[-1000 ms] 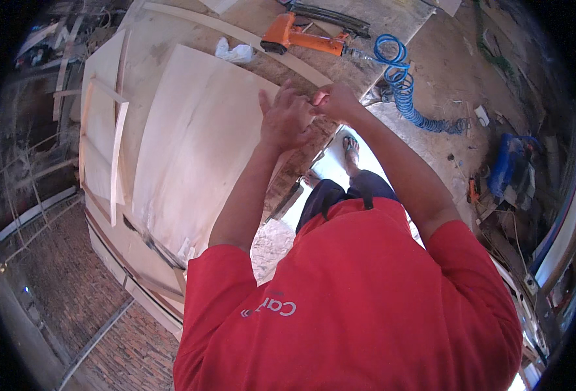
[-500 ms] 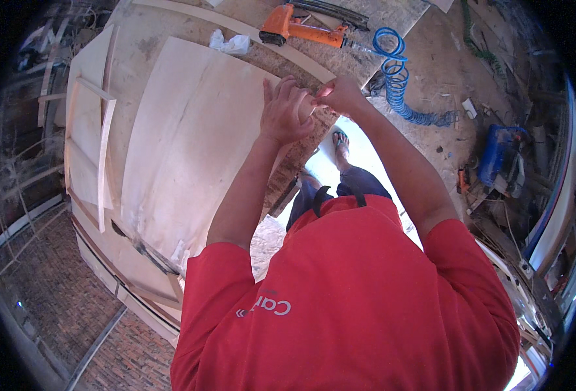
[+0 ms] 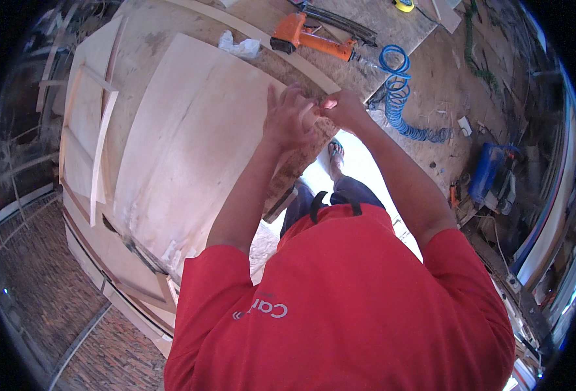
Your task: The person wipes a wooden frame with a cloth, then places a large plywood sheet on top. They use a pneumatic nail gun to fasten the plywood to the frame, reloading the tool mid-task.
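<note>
A pale, smooth plywood panel [image 3: 190, 117] with a curved left edge lies across the bench. Over its right corner my left hand [image 3: 290, 118] rests with fingers spread, slightly smeared by motion. Right beside it, my right hand [image 3: 344, 109] is closed in a pinch at the panel's corner edge. Whatever sits between its thumb and fingers is too small or hidden to name. The two hands nearly touch at the fingertips.
Beyond the hands lie an orange nail gun [image 3: 314, 40], its coiled blue air hose [image 3: 398, 91], a thin curved wood strip [image 3: 262, 36] and crumpled white plastic [image 3: 239, 45]. A light wooden frame [image 3: 102, 156] stands at left. A blue container [image 3: 487, 171] sits on the right.
The whole view has shifted slightly, and a yellow object now shows at the top edge. My left fingers have moved a little on the panel; my right hand keeps its pinch.
</note>
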`<state>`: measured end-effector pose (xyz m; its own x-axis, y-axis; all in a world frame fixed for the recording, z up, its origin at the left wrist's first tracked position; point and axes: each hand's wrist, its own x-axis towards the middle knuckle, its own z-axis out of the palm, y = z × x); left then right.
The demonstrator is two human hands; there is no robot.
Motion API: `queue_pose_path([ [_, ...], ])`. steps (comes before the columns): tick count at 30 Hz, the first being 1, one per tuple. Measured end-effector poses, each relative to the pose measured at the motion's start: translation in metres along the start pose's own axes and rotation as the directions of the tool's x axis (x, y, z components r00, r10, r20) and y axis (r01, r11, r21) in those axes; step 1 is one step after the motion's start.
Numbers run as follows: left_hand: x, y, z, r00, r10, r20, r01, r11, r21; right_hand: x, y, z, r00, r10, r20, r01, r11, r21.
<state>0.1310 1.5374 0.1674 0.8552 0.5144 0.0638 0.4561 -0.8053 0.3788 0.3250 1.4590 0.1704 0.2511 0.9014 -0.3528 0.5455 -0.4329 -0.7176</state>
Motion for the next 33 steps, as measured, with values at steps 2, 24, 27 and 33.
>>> queue_pose_path([
  [2, 0.000, 0.000, 0.001, 1.000, 0.008, 0.007, -0.008, 1.000, 0.021, 0.001, 0.002, 0.000, 0.999, -0.033, -0.006, 0.033, 0.999, 0.026],
  [24, 0.004, 0.006, -0.001, 0.998, -0.038, 0.048, 0.033, 0.995, 0.093, 0.138, -0.017, -0.050, 0.881, -0.446, -0.155, 0.259, 0.731, -0.632],
  [27, 0.007, 0.009, 0.001, 0.998, -0.061, 0.005, 0.061, 0.995, 0.075, 0.150, -0.020, -0.051, 0.918, -0.378, -0.125, 0.247, 0.787, -0.565],
  [33, 0.011, 0.014, -0.001, 0.996, -0.079, -0.031, 0.080, 0.996, 0.044, 0.135, -0.034, -0.073, 0.932, -0.351, -0.089, 0.285, 0.862, -0.420],
])
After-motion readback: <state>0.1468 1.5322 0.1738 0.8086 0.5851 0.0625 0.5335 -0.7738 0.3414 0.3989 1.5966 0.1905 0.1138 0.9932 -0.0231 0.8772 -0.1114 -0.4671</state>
